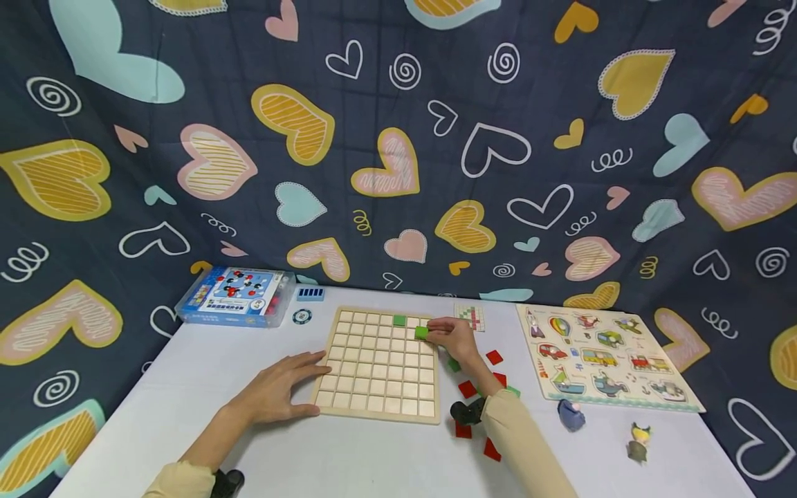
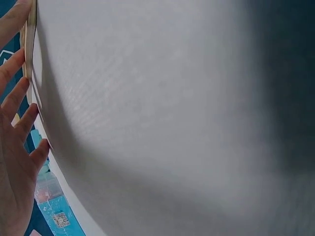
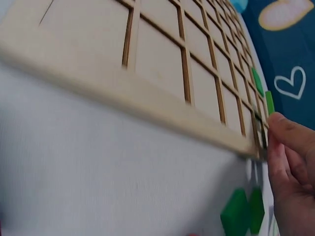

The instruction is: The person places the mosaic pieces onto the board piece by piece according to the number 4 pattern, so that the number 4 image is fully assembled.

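A wooden grid board (image 1: pixel 376 415) with pale square cells lies on the white table. At its upper right, my right hand (image 1: pixel 454 342) pinches a green square tile (image 1: pixel 421 333) between thumb and fingertips, over the cells by the far right corner. The right wrist view shows this green tile (image 3: pixel 269 102) at the fingertips. Another green tile (image 1: pixel 399 320) sits in the board's far row. With fingers spread and fairly straight, my left hand (image 1: pixel 283 391) rests against the board's left edge; the left wrist view shows its fingers (image 2: pixel 15 64) at the board's side.
Several red tiles (image 1: pixel 467 389) and green tiles (image 3: pixel 235 214) lie right of the board. Behind them is a pattern card (image 1: pixel 476 312). A vehicle puzzle (image 1: pixel 598 401) and two small figures (image 1: pixel 638 443) are farther right. A plastic box (image 1: pixel 236 297) and round chip (image 1: pixel 301 316) stand left.
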The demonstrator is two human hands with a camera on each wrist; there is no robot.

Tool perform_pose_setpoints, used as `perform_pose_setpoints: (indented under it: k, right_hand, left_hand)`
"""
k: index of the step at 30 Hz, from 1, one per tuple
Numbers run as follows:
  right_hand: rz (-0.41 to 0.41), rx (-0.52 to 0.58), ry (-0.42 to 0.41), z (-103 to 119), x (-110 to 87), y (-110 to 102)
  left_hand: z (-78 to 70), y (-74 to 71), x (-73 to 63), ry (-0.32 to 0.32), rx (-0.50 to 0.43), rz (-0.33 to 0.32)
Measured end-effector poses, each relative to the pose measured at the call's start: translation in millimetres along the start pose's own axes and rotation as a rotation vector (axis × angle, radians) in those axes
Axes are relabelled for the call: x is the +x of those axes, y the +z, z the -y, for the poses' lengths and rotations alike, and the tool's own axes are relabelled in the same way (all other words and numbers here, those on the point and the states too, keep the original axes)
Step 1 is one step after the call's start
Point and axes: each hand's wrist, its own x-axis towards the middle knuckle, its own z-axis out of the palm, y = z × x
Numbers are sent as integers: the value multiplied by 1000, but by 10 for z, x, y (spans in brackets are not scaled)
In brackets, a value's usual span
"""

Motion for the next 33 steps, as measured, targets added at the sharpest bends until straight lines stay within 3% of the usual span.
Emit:
perform_pose_setpoints:
  k: [8,18,26,33]
  right_hand:
    - [-40,-48,-7,79,2,186]
    - [-4,-69,-67,128,42,340]
    - [-11,-20,-121,103,66,478]
    - [-19,-48,-120,108,75,556]
  left_hand:
    - [-4,13,6,6,-2,-1]
    - [-25,-10,-3,6,3,-3]
    - [-15,-19,1,1,-8,-1]
    - [-14,-9,-4,-1,-7,6]
